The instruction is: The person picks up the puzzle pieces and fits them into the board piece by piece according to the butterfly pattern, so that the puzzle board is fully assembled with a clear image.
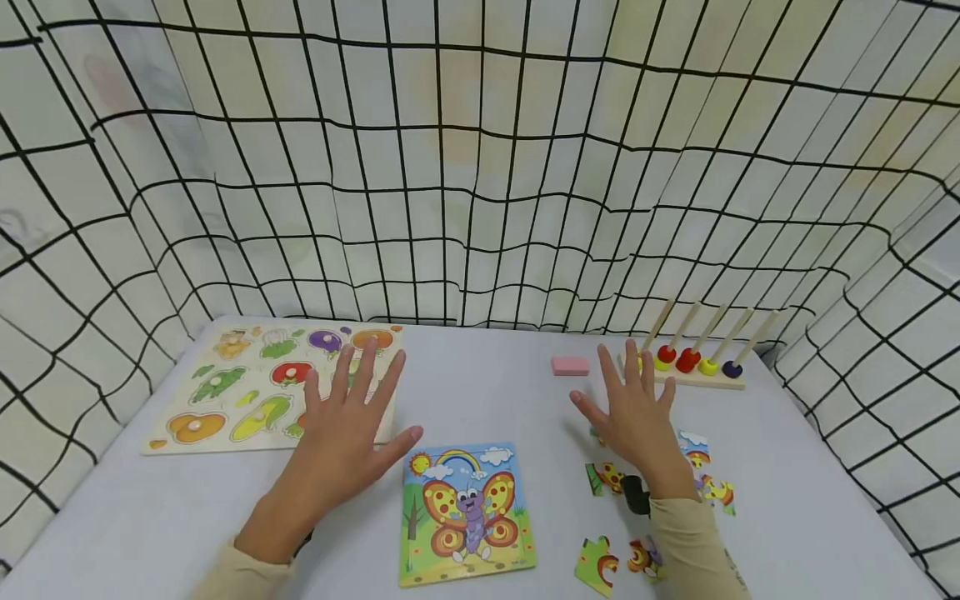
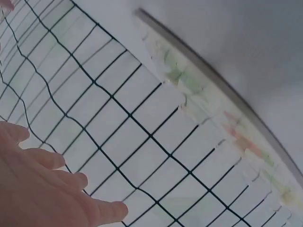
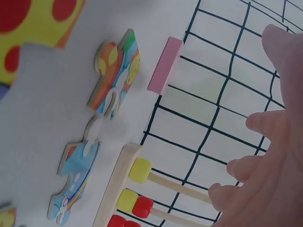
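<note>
My left hand [image 1: 337, 446] is held palm down with its fingers spread, over the right edge of the vegetable puzzle board [image 1: 183, 400]. It holds nothing. The right hand [image 1: 637, 425], fingers also spread and holding nothing, is above some loose jigsaw pieces [image 1: 597, 562] and partly hides them. Between the two hands lies a square butterfly picture board [image 1: 472, 517]. In the right wrist view, jigsaw pieces [image 3: 78, 172] lie on the table near a pink block [image 3: 165, 65], with that hand [image 3: 270, 165] apart from them. The left wrist view shows the left hand [image 2: 42, 189] touching nothing.
A wooden bead stacker [image 1: 701, 379] with upright pegs and coloured beads stands at the back right, behind the right hand. Black netting [image 1: 480, 200] over pale walls encloses the back and sides of the white table [image 1: 480, 392].
</note>
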The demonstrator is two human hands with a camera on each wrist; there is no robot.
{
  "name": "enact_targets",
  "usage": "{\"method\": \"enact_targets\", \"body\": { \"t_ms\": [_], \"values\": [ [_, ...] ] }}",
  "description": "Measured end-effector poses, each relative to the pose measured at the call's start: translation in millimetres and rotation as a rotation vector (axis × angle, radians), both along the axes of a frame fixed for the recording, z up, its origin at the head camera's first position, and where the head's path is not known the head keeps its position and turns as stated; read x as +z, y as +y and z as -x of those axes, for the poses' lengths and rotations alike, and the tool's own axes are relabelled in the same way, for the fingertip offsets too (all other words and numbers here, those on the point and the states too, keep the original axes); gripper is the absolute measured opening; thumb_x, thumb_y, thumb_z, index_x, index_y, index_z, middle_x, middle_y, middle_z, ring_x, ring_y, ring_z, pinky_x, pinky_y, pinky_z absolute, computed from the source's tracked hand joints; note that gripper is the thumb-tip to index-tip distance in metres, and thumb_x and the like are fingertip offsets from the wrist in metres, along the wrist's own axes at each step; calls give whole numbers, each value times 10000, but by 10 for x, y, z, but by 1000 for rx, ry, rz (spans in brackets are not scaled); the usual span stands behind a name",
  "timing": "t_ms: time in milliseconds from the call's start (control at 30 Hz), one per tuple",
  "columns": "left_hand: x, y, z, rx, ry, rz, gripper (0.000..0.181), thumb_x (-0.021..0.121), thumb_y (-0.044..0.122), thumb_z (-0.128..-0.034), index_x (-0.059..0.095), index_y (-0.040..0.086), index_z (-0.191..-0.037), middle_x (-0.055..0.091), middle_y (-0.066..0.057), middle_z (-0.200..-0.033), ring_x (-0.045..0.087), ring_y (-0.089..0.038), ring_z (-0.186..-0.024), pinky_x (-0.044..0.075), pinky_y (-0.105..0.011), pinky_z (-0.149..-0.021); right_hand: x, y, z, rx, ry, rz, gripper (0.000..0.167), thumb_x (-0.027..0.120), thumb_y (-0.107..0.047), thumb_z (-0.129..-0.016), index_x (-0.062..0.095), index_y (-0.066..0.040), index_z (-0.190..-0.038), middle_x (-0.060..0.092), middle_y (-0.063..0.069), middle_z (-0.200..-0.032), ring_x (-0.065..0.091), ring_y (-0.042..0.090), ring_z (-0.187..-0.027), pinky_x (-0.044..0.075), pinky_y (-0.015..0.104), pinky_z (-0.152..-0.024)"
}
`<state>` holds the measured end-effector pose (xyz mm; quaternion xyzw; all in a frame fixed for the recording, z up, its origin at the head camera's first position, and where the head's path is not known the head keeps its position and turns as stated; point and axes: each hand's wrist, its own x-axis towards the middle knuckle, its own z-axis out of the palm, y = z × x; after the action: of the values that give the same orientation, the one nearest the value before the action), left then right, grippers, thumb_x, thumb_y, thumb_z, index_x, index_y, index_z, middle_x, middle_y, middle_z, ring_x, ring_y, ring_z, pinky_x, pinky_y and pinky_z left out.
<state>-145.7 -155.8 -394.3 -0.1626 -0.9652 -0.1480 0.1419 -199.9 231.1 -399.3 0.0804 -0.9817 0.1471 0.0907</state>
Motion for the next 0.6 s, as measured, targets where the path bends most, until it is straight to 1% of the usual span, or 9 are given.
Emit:
{"method": "enact_targets", "body": {
  "t_ms": [100,300,367,433,500,600],
  "values": [
    [-71,30,-78,-36,-10,28,993,692,588,-984,193,170,-1734,24,-152,-1794,17,-485,-1612,17,-806,-1174,32,44,3,-2,-7,6,901,641,-542,-1043,250,-71,-1704,19,314,-1746,-23,560,-1586,-28,859,-1127],
    [-176,74,-244,-121,0,114,1069,710,657,-939,254,63,-1702,163,-165,-1775,119,-452,-1611,109,-795,-1171,85,165,7,-36,-41,28,902,630,-545,-1047,225,-88,-1712,-38,295,-1753,-77,532,-1593,-72,839,-1135],
    [-209,75,-299,-137,-1,147,1104,710,701,-915,285,35,-1687,199,-175,-1765,166,-450,-1603,142,-794,-1165,87,193,10,-38,-43,38,904,620,-553,-1050,220,-87,-1713,-36,296,-1752,-77,537,-1591,-79,838,-1134],
    [-244,65,-353,-150,-6,176,1133,681,762,-898,316,21,-1673,236,-184,-1752,214,-454,-1589,176,-797,-1157,85,208,13,-38,-49,52,901,621,-543,-1052,216,-86,-1713,-39,296,-1752,-78,546,-1588,-89,835,-1133],
    [-276,50,-402,-161,-25,191,1162,652,815,-881,338,15,-1662,267,-192,-1740,251,-461,-1575,196,-802,-1147,89,219,18,-37,-57,60,903,621,-539,-1053,209,-85,-1714,-40,295,-1752,-71,557,-1584,-92,834,-1133],
    [-301,29,-463,-180,-66,196,1171,606,860,-874,367,17,-1650,288,-191,-1732,253,-455,-1577,187,-805,-1147,95,234,35,-35,-68,72,898,639,-503,-1054,199,-86,-1716,-57,285,-1755,-75,561,-1581,-96,836,-1130]
  ]
}}
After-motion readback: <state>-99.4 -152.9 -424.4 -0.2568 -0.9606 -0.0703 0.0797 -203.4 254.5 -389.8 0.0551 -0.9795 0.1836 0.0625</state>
